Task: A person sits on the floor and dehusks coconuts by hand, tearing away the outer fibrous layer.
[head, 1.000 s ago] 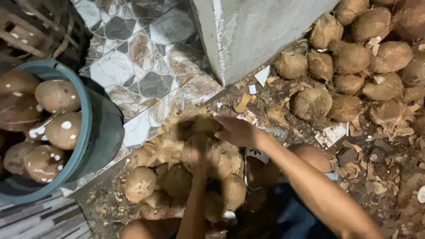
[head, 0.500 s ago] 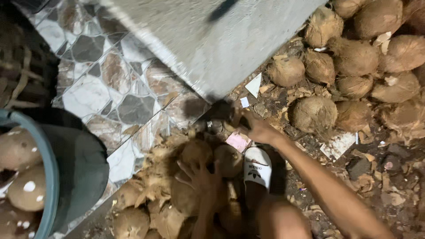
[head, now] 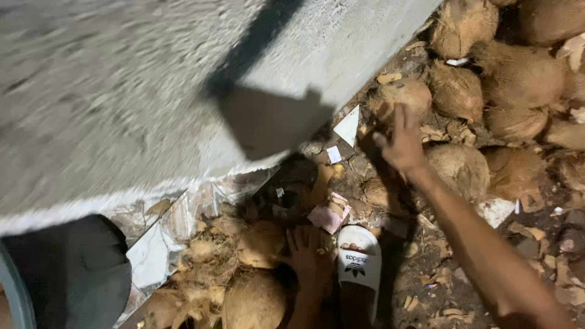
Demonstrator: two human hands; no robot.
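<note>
The right hand (head: pixel 402 143) is stretched out with the fingers spread and nothing in it - palm down, fingertips just short of a husked brown coconut (head: pixel 399 94) that lies against the foot of the grey concrete pillar (head: pixel 152 91). A second coconut (head: pixel 463 173) sits just beside the wrist, on its outer side. The left hand (head: pixel 308 259) is also opened flat, grasping nothing, its fingers pressed on the top of the near heap of coconuts (head: pixel 256 298) by the person's white sandal (head: pixel 359 268). By the look of it this is the reaching stage of picking a nut out: no grip has been made yet, and taking hold of the one by the pillar would call for the fingers to go a little further forward and curl round its far side, since it lies tucked close to the concrete among loose husk scraps. Further out, the large pile of coconuts (head: pixel 518 73) fills the right of the view, a pink scrap (head: pixel 328 216) lies between the two hands, and a dark tub (head: pixel 67 274) stands at the lower left on the tiled floor (head: pixel 152 250).
</note>
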